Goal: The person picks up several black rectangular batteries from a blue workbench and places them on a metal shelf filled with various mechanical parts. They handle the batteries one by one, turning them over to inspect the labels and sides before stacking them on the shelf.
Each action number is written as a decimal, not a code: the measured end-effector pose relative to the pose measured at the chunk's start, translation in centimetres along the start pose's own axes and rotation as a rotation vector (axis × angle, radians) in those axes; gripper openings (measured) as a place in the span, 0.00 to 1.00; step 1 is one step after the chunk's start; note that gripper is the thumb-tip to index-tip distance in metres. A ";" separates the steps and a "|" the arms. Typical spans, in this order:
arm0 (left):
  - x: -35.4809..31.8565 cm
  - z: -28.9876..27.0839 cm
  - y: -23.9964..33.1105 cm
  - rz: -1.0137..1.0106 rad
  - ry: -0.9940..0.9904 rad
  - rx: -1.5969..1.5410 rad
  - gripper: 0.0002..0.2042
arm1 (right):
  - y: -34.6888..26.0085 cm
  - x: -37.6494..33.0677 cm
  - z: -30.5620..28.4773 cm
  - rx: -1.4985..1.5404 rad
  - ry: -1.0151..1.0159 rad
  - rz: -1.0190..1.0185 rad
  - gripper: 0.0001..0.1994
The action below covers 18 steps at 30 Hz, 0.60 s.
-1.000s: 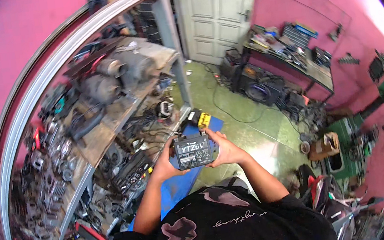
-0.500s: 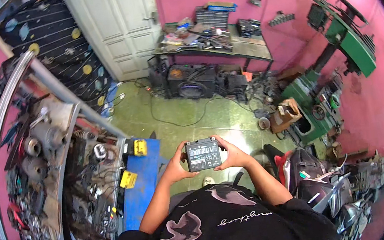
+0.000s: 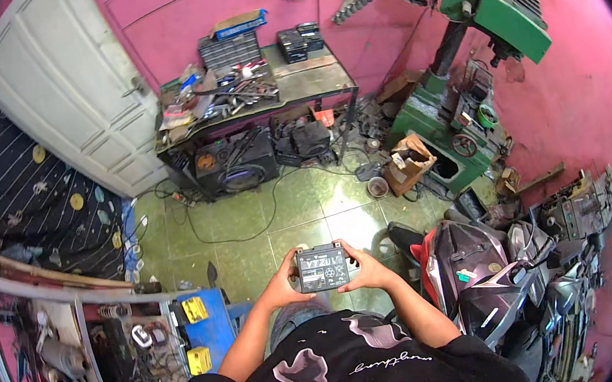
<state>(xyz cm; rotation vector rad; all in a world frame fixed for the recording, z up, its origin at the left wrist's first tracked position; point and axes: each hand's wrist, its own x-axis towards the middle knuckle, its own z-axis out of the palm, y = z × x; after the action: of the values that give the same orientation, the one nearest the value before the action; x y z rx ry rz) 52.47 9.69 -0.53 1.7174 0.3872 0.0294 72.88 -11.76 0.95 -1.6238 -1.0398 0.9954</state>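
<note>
- Pink walls [image 3: 394, 35] and a green tiled floor [image 3: 300, 207] frame what I see: a crowded workshop, viewed from above my own chest.
- At the centre I hold a small battery [image 3: 322, 267], a dark grey rectangular block with a paler printed label across the face turned up to me; I cannot make out terminals.
- My left hand [image 3: 284, 283] clasps the battery's left end, fingers wrapped under it and thumb on its near edge.
- My right hand [image 3: 367, 270] clasps the battery's right end the same way, so the block sits pinched between both palms, raised in front of my black shirt [image 3: 351, 372] and above the floor.
- Just right of the battery stands a motorcycle [image 3: 484, 276] with red and grey panels.
- Left of the battery and lower down, a blue box [image 3: 215, 320] carries two yellow items, beside a metal rack [image 3: 74, 357] stuffed with engine parts.
- Beyond the battery, against the far wall, a cluttered workbench [image 3: 308, 84] bears tools and dark cases, with a speaker box [image 3: 234, 165] underneath.
- Far right of the battery rises a green machine [image 3: 498, 15] on a stand, a torn cardboard box [image 3: 409, 163] at its foot.
- Far left of the battery are a white panelled door [image 3: 73, 97] and a dark patterned cloth [image 3: 25, 202].
</note>
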 end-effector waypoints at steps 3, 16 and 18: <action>4.4 -1.8 -0.4 -0.014 -0.047 -0.001 0.66 | 0.1 3.4 -1.8 0.143 -0.027 0.084 0.67; 27.1 -10.5 0.4 0.076 0.040 -0.283 0.45 | -1.5 22.3 -15.7 0.038 0.001 0.061 0.61; 30.1 -11.6 2.5 0.121 0.069 -0.294 0.43 | -1.0 24.9 -17.7 0.109 0.000 -0.011 0.53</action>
<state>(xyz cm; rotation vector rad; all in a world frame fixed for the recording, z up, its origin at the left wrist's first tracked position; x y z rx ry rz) 78.69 28.57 -1.87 1.4494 0.3126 0.2236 96.95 7.00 2.51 -1.5282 -0.9771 1.0275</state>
